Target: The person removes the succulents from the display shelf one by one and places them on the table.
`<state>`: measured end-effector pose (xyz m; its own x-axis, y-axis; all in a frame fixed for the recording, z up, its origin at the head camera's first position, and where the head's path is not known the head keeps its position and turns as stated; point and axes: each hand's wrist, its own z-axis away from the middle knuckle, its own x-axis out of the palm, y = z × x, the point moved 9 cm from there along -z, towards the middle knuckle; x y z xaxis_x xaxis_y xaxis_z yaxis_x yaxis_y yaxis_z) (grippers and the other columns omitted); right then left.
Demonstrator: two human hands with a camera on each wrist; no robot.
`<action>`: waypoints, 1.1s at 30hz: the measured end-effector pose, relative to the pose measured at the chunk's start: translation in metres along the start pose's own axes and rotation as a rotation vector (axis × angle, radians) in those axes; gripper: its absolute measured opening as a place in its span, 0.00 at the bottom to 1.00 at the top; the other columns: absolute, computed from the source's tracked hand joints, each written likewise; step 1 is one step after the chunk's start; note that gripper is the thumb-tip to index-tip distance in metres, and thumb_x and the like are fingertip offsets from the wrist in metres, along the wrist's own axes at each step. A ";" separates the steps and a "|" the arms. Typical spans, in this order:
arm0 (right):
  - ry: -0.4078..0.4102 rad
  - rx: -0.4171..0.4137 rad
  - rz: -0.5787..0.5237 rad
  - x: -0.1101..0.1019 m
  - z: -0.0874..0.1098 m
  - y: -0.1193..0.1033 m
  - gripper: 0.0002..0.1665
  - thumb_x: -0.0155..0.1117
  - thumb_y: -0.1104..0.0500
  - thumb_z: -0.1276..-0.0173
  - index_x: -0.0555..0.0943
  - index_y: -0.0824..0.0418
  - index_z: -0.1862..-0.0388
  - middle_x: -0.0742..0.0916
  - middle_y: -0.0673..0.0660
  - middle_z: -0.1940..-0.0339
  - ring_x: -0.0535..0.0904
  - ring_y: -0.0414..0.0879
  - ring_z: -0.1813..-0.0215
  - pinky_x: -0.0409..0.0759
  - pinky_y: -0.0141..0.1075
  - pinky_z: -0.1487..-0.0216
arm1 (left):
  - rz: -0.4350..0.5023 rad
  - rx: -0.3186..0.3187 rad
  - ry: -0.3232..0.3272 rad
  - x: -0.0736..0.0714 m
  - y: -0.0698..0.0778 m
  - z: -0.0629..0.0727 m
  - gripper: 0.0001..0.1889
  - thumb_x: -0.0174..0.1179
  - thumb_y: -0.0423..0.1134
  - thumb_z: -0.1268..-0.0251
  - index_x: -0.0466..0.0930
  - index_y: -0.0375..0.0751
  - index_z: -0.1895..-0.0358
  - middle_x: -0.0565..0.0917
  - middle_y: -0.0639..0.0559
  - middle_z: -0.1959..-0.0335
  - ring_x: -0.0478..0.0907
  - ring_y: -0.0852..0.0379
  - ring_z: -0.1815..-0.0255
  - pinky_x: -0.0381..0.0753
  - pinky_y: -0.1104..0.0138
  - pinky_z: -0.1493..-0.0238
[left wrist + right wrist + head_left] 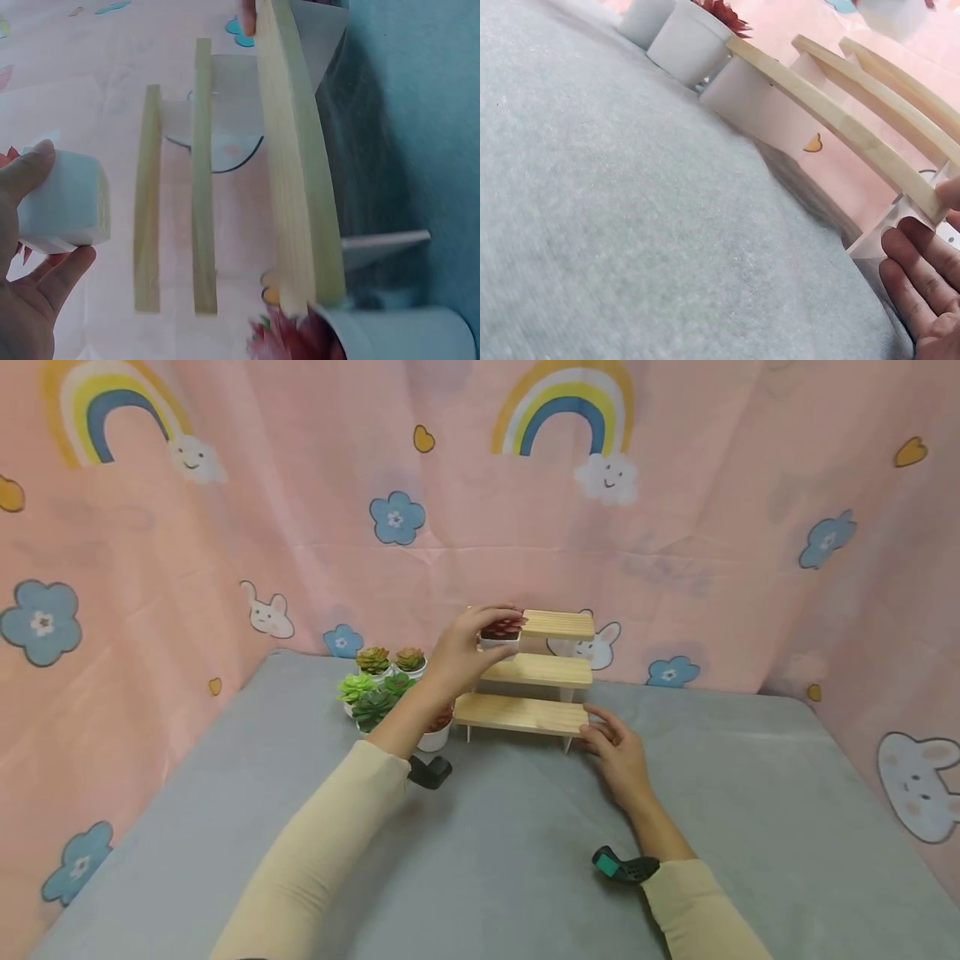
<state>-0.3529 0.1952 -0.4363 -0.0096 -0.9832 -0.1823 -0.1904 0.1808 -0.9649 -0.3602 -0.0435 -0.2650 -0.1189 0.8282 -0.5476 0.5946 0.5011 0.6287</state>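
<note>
My left hand [459,652] holds a dark red succulent in a small white pot [501,642] up by the left end of the top tier of a wooden three-tier shelf [525,714]. In the left wrist view its thumb and fingers pinch the pot [64,199] from opposite sides, with air between pot and boards. At the right end of the lowest board, my right hand [618,762] grips the corner. The right wrist view shows one fingertip [949,193] against the board's end and several fingers below, beside the white leg.
Several green and reddish succulents [375,706] in white pots cluster left of the shelf. One red succulent's pot [435,740] stands close to the lowest board's left end. Grey cloth [510,843] covers the table, and a pink patterned curtain [480,560] hangs right behind.
</note>
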 end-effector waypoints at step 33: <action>-0.013 -0.013 0.006 0.000 0.001 -0.004 0.25 0.59 0.60 0.23 0.74 0.67 0.30 0.90 0.55 0.55 0.86 0.31 0.60 0.86 0.25 0.55 | -0.076 -0.172 0.215 -0.151 -0.052 0.147 0.25 0.75 0.31 0.45 0.85 0.46 0.41 0.81 0.53 0.35 0.73 0.79 0.40 0.76 0.83 0.45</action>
<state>-0.3512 0.1942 -0.4323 0.0021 -0.9816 -0.1908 -0.2027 0.1865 -0.9613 -0.2566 -0.2319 -0.2960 -0.3346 0.8118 -0.4786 0.4363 0.5836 0.6848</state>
